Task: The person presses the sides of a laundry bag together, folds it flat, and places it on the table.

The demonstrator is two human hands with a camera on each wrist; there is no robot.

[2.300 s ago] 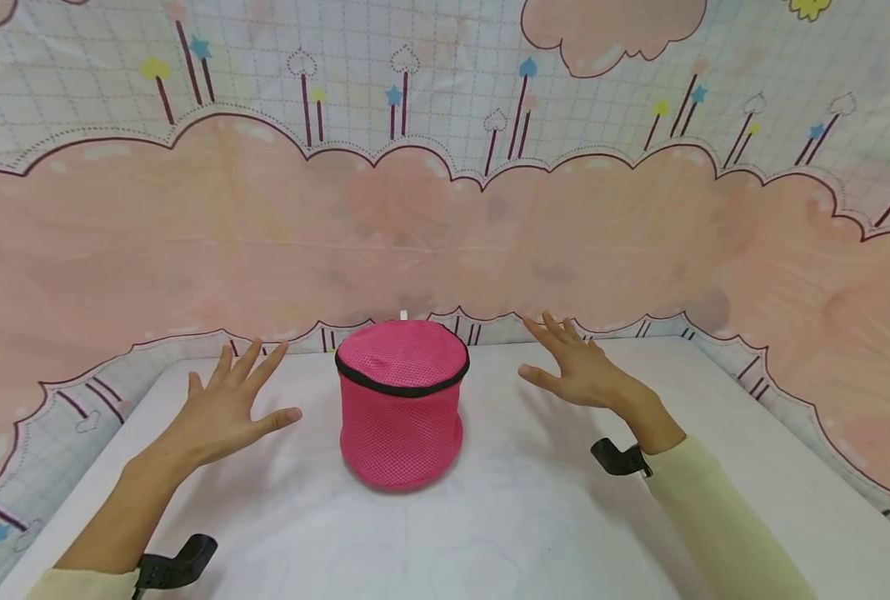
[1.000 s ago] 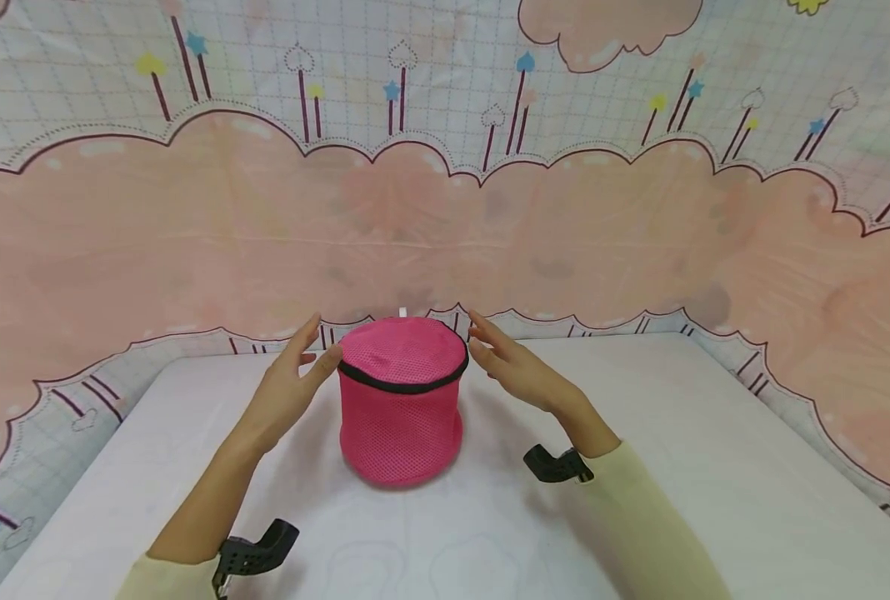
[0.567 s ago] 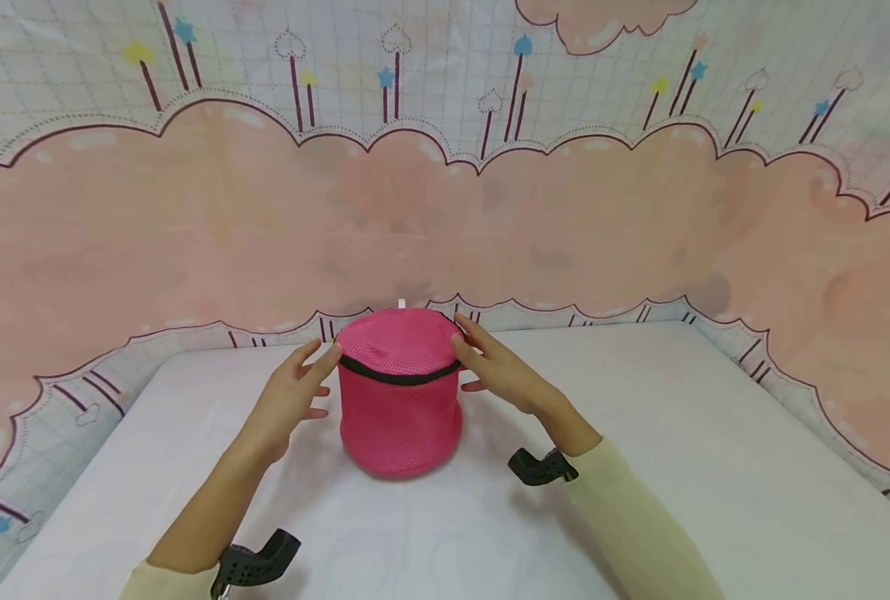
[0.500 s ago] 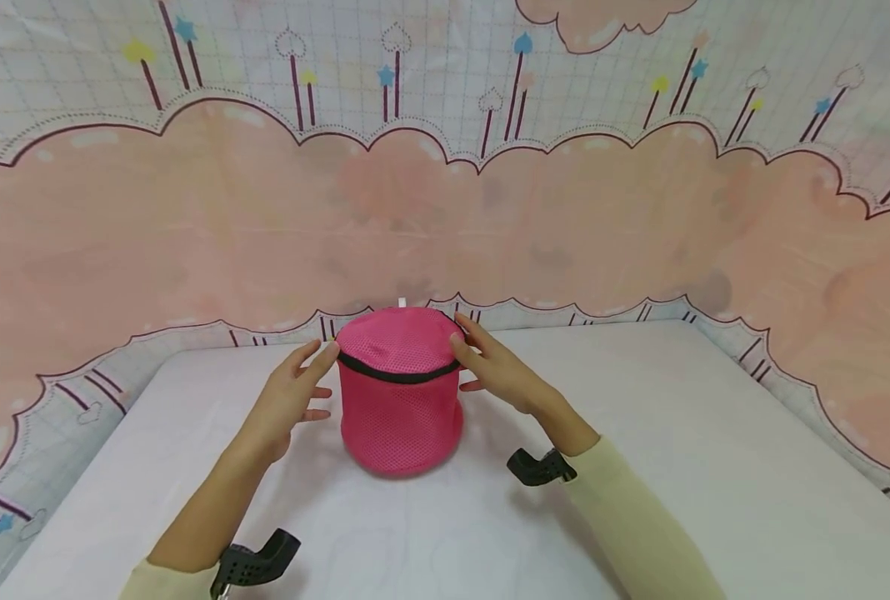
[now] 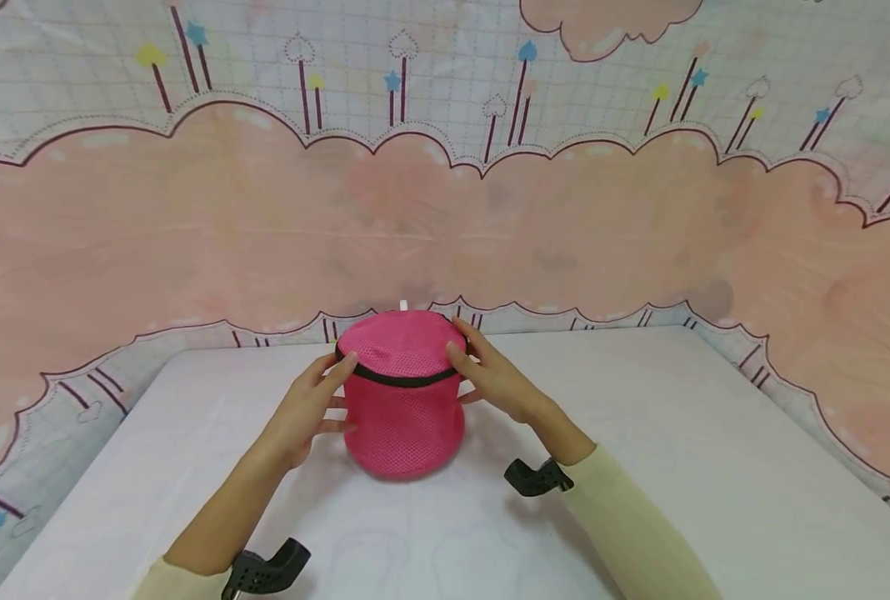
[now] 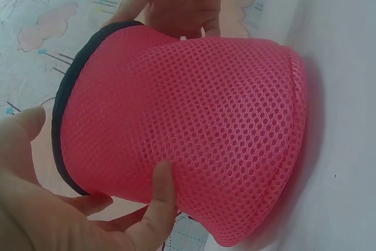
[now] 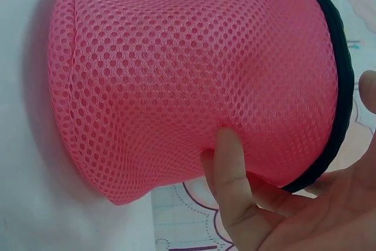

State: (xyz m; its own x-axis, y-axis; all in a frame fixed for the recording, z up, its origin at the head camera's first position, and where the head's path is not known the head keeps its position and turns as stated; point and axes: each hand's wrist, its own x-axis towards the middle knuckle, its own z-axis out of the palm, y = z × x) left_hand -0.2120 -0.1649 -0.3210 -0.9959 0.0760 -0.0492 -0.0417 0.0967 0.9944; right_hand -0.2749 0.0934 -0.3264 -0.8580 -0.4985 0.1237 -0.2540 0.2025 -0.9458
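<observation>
A pink cylindrical mesh laundry bag with a black band round its top edge stands upright on the white table. My left hand holds its left side near the top, thumb over the black band and lower fingers against the mesh. On the opposite side my right hand grips the upper part, thumb at the band's front and index finger reaching behind. In the right wrist view a fingertip presses the mesh wall, which dents inward. Parts of the far fingers are hidden by the bag.
Behind the table hangs a cloth backdrop printed with peach clouds and coloured pins. It meets the table's back and side edges. A black wrist camera sits on the left wrist and another black camera on the right.
Both hands have come inward from well apart on either side to the bag's upper sides. The left thumb and fingers have moved onto the bag, while the bag has stayed in place.
</observation>
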